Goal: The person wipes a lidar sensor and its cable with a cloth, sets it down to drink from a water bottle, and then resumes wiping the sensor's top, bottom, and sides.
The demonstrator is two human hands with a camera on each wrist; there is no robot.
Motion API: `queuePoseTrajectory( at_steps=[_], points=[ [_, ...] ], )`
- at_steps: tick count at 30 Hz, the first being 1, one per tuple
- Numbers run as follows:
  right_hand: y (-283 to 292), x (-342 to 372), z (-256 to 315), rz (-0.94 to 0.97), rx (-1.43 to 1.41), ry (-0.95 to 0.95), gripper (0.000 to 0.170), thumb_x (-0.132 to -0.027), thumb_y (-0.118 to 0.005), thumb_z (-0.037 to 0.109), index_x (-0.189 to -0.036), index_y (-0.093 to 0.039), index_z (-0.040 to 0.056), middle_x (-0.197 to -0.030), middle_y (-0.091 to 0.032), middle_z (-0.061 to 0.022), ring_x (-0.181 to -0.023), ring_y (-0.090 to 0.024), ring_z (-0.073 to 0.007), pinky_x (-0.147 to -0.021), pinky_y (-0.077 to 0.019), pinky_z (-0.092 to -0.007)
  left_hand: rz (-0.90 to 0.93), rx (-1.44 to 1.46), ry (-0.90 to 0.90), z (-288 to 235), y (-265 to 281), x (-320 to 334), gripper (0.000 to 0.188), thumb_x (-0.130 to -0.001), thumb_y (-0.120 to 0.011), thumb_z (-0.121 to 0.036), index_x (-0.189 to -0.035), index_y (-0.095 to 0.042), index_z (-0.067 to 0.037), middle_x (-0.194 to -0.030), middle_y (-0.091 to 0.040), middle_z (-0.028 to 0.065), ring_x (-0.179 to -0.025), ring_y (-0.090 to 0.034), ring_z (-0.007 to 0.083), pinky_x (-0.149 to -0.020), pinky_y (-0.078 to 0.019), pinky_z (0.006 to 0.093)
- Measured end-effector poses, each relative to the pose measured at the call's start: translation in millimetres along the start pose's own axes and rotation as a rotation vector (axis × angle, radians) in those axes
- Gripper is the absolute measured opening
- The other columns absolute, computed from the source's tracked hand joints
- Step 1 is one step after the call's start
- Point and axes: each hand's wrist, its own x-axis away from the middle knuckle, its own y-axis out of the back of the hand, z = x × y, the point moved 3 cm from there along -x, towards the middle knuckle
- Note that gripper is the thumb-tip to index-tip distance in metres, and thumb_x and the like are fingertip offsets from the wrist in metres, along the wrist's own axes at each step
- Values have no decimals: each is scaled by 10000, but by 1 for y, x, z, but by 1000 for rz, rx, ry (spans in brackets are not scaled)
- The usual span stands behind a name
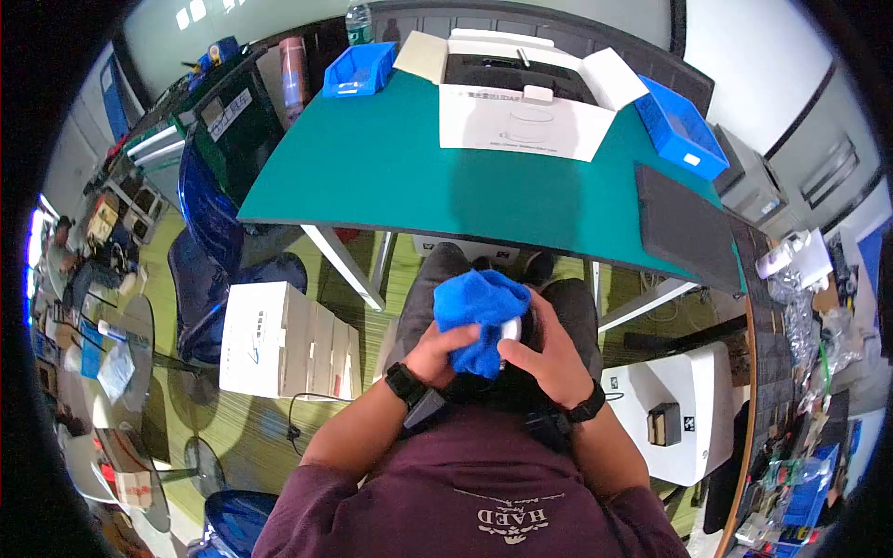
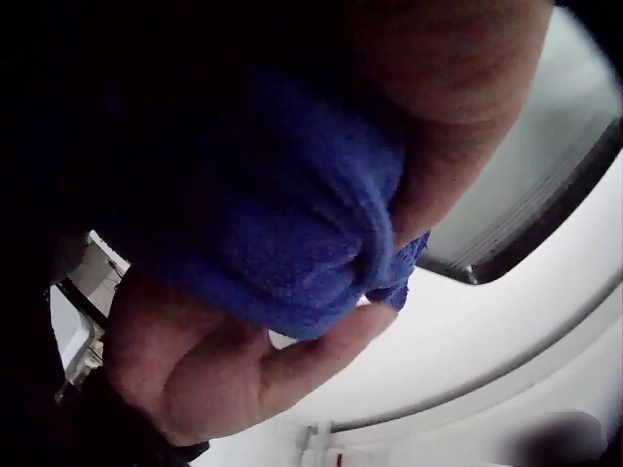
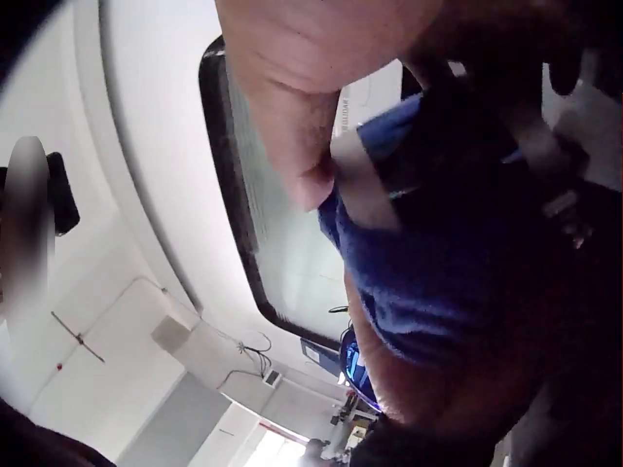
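Observation:
A bunched blue cloth [image 1: 479, 312] is above the person's lap in the head view. The left hand [image 1: 439, 352] grips it, with the thumb lying across its front. From the other side, the right hand [image 1: 560, 361] holds a dark object with a silver-white band [image 1: 512, 329], thumb toward the wearer. The cloth wraps over part of this object, and its kind cannot be told. In the right wrist view, the pale band [image 3: 364, 185] shows beside the thumb, with cloth folded against it. The left wrist view has the cloth [image 2: 292, 233] between fingers and thumb.
Ahead stands a green-topped table [image 1: 372, 177] with an open white box [image 1: 521, 126] marked LIDAR. Blue bins [image 1: 361, 70] and a dark mat [image 1: 684, 219] also lie there. White boxes [image 1: 256, 339] stand at left by a blue chair [image 1: 200, 270]; a white case [image 1: 688, 400] is at right.

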Motion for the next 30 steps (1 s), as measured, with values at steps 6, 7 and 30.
queuePoseTrajectory(
  at_steps=[6,7,30],
  points=[
    [33,2,23,173,-159,-41,764,-1028,-685,361,-1608,-316,27,-1418,-598,-181,-1339,-539,-244,-1136,-407,-415,-187,228,-185,-8,20,7,990,-746,-760,-547,-1558,-398,-111,-1465,-570,185,-1313,-585,406,-1092,-494,585],
    [42,3,15,85,-80,-32,668,-1024,-700,323,-1561,-416,47,-1335,-655,-167,-1252,-601,-231,-1075,-459,-396,-119,266,-193,-17,22,12,980,-769,-750,-576,-1562,-402,-114,-1474,-569,175,-1320,-583,399,-1102,-482,595],
    [-26,20,61,121,123,329,1191,-853,-866,390,-1629,-82,-61,-1560,-425,-265,-1470,-425,-344,-1218,-324,-417,-37,240,-239,-22,-44,29,896,-887,-750,-537,-1594,-355,-154,-1542,-507,143,-1384,-526,377,-1172,-410,589]
  ],
)
